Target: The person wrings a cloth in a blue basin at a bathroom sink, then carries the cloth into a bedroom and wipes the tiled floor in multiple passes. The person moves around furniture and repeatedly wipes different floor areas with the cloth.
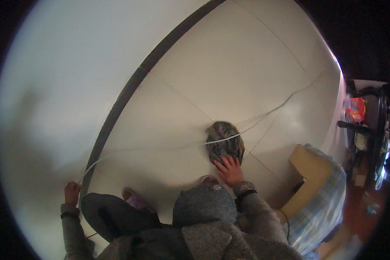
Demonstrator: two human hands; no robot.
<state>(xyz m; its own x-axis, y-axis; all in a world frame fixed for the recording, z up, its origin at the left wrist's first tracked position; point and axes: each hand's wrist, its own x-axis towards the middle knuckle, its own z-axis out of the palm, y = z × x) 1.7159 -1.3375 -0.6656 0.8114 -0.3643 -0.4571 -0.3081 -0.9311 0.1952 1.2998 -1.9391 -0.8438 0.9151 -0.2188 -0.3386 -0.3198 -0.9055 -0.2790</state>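
Note:
My left hand (pixel 72 193) is at the far left by the wall, its fingers closed round a thin white cable (pixel 222 140). From there the cable bends up and runs rightward over the floor. It passes across the top of a dark, mottled, roundish soft-looking thing (pixel 219 129), whose kind I cannot make out. On the near edge of that dark thing rests my right hand (pixel 230 171), fingers spread. Farther on, the cable trails toward the right edge of the floor.
Pale tiles cover the floor (pixel 229 73), meeting a white wall (pixel 65 65) along a dark skirting strip (pixel 130 82). Close on my right stands a yellowish box-like piece (pixel 310 173) with a blue checked cloth (pixel 323 216). A dark rack (pixel 379 130) holds a red item (pixel 356 109).

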